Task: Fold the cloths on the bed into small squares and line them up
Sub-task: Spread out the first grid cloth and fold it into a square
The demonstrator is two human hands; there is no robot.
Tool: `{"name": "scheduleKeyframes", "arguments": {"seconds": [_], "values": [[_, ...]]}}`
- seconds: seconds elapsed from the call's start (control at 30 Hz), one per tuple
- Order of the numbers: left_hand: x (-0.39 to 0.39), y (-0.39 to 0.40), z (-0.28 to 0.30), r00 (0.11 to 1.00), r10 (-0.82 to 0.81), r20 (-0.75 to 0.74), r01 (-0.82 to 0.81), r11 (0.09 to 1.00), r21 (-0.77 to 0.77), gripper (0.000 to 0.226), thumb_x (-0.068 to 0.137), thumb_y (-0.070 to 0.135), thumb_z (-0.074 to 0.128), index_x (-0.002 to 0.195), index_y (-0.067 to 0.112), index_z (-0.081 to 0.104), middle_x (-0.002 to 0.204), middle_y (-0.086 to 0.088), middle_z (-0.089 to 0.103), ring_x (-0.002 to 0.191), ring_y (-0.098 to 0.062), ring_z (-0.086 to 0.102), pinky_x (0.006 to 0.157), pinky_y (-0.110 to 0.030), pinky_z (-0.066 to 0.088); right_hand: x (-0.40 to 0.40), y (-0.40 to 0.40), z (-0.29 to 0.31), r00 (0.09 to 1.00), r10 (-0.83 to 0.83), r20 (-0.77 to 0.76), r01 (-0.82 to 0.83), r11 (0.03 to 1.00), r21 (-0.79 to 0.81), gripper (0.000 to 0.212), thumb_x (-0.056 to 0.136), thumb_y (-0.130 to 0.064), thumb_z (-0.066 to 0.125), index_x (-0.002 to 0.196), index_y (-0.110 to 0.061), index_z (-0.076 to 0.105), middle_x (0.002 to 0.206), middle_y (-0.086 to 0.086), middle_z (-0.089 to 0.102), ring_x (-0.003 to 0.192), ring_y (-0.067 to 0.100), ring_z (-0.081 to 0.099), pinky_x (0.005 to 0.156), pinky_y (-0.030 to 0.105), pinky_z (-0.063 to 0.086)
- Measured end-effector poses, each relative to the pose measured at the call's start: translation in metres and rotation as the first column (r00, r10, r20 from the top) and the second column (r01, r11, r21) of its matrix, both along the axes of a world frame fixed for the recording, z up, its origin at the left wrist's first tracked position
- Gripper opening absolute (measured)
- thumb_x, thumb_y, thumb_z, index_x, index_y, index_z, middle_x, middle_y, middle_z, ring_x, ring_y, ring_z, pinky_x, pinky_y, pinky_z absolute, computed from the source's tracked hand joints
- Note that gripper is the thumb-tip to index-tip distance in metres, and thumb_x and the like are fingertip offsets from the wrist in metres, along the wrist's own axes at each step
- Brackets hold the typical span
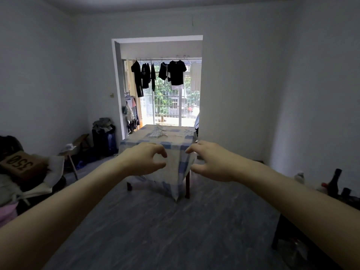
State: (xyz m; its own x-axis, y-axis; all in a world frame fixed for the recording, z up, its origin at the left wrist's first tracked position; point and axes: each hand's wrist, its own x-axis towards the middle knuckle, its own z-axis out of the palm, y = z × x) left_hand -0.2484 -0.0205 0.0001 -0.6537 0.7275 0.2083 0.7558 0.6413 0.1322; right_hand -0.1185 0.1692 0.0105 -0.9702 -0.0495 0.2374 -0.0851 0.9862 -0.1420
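Blue-checked cloth, corner pointing down, between left hand and right hand.

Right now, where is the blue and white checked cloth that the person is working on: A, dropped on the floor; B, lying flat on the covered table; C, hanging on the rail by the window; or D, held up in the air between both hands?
D: the left hand and the right hand each pinch a top corner of the checked cloth, which hangs down to a point above the floor, in front of the table.

One view only, from up on the head, facing forward across the room, near both hands, far from the window.
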Motion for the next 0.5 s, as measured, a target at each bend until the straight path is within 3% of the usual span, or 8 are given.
{"name": "scheduleKeyframes", "arguments": {"seconds": [0.13,0.5], "values": [[-0.047,0.01,-0.021,0.997,-0.032,0.064,0.029,0.999,0.04,0.026,0.089,0.043,0.058,0.114,0.036,0.059,0.12,0.01,0.057,0.098,-0.005,0.056,0.086,-0.037,0.052,-0.05,0.0,-0.01,0.999,-0.005,0.044,0.002,0.997,0.078,0.053,0.091,-0.037,0.057,0.141,-0.027,0.041,0.142,-0.003,0.042,0.12,0.016,0.049,0.096,0.037,0.048],[-0.167,0.07,-0.044,1.0,0.009,0.002,-0.009,0.998,-0.067,0.028,0.089,0.048,0.055,0.115,0.038,0.057,0.119,0.012,0.057,0.103,-0.007,0.054,0.085,-0.035,0.051,-0.186,0.059,-0.03,1.0,0.015,0.021,-0.02,0.975,0.219,0.053,0.09,-0.039,0.057,0.14,-0.029,0.04,0.137,-0.002,0.045,0.113,0.017,0.052,0.09,0.036,0.052]]}}
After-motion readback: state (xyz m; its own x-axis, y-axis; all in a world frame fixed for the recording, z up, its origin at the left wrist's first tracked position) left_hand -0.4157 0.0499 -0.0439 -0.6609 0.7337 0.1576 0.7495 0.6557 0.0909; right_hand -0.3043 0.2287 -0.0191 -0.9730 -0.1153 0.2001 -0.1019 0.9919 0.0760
